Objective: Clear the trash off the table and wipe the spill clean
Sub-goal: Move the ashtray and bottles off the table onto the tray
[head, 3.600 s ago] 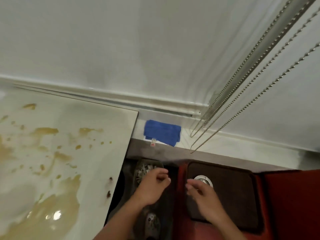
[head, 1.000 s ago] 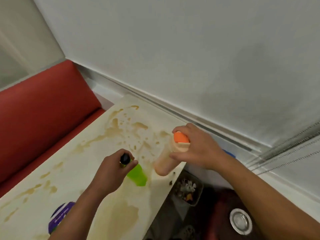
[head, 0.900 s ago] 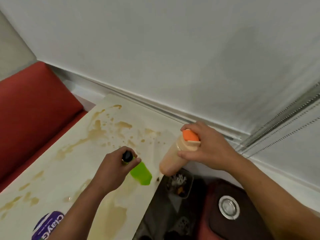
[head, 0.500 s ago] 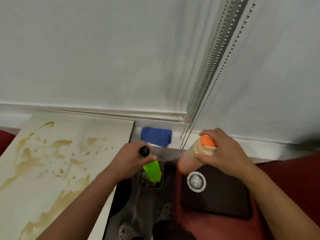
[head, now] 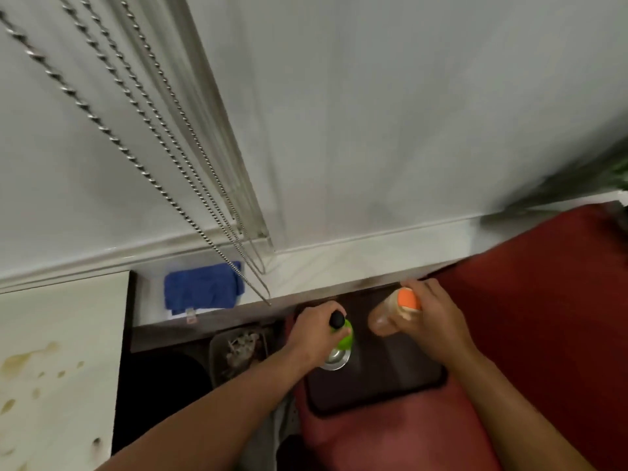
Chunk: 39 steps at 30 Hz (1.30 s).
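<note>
My left hand (head: 314, 334) grips a green bottle (head: 346, 336) with a black cap, held over the dark tray (head: 390, 385) on the red seat. My right hand (head: 435, 321) holds a beige bottle (head: 387, 319) with an orange cap just to the right, also above the tray. A round metal lid (head: 334, 360) lies on the tray below the green bottle. The pale table (head: 61, 334) with brown spill stains (head: 20, 365) sits at the left. A folded blue cloth (head: 202, 288) lies on the white ledge by the wall.
A small bin (head: 243, 348) holding scraps stands in the dark gap between table and red seat (head: 543, 334). Beaded blind chains (head: 142, 130) hang down over the ledge near the cloth. A white wall fills the upper view.
Both hands have carried the bottles rightward from the table, past the bin, to above the dark tray. My view has swung right, so the table is now at the left edge.
</note>
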Tool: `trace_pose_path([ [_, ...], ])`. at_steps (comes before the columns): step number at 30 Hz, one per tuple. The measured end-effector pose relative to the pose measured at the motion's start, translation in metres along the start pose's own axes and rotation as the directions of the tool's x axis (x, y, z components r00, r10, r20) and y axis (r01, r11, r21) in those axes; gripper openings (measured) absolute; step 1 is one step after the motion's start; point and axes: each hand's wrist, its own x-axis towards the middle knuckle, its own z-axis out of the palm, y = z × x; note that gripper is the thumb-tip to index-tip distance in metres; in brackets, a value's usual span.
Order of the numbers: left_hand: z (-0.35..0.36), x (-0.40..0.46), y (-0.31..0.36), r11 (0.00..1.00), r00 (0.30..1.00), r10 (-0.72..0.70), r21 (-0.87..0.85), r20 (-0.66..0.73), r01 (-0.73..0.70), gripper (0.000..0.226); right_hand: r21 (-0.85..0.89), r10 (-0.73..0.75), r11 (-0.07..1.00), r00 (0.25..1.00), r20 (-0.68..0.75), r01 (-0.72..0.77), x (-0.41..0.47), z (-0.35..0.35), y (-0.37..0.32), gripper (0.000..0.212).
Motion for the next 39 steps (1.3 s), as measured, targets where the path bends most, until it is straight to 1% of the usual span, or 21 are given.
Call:
trace_pose_path([
  [6, 0.068, 0.055, 0.001, 0.999, 0.991, 0.047, 0.011, 0.125, -0.049, 0.021, -0.056, 0.106, 0.993, 0.994, -0.030, -0.108, 0.008, 0.022, 0.063, 0.069],
  [12, 0.111, 0.085, 0.009, 0.985, 0.972, 0.084, 0.127, 0.218, -0.113, 0.023, -0.081, 0.156, 0.985, 0.988, 0.003, -0.155, 0.007, 0.038, 0.099, 0.068],
  [14, 0.121, 0.089, 0.009, 0.982, 0.969, 0.081, 0.149, 0.235, -0.118, 0.022, -0.078, 0.172, 0.982, 0.985, 0.012, -0.171, 0.007, 0.040, 0.104, 0.066],
  [17, 0.132, 0.094, 0.004, 0.987, 0.971, 0.065, 0.129, 0.230, -0.097, 0.022, -0.075, 0.195, 0.978, 0.980, 0.034, -0.192, 0.007, 0.042, 0.111, 0.065],
  [21, 0.143, 0.097, -0.001, 0.988, 0.974, 0.043, 0.135, 0.222, -0.075, 0.024, -0.081, 0.167, 0.983, 0.985, 0.044, -0.163, 0.008, 0.045, 0.119, 0.068],
  [25, 0.150, 0.096, -0.006, 0.989, 0.968, 0.010, 0.143, 0.251, -0.047, 0.022, -0.100, 0.130, 0.987, 0.989, 0.065, -0.123, 0.012, 0.044, 0.121, 0.072],
  [28, 0.153, 0.095, -0.010, 0.988, 0.963, 0.007, 0.144, 0.268, -0.047, 0.025, -0.104, 0.085, 0.992, 0.993, 0.078, -0.076, 0.012, 0.043, 0.119, 0.076],
  [32, 0.155, 0.094, -0.011, 0.985, 0.963, 0.017, 0.160, 0.270, -0.062, 0.041, -0.141, 0.061, 0.989, 0.994, 0.096, -0.047, 0.011, 0.041, 0.122, 0.080],
  [35, 0.150, 0.090, -0.013, 0.982, 0.958, 0.033, 0.168, 0.286, -0.084, 0.052, -0.170, 0.045, 0.985, 0.996, 0.079, -0.031, 0.011, 0.037, 0.124, 0.088],
  [39, 0.137, 0.081, -0.017, 0.980, 0.956, 0.065, 0.163, 0.286, -0.116, 0.059, -0.169, 0.030, 0.985, 0.998, 0.054, -0.021, 0.007, 0.026, 0.106, 0.098],
])
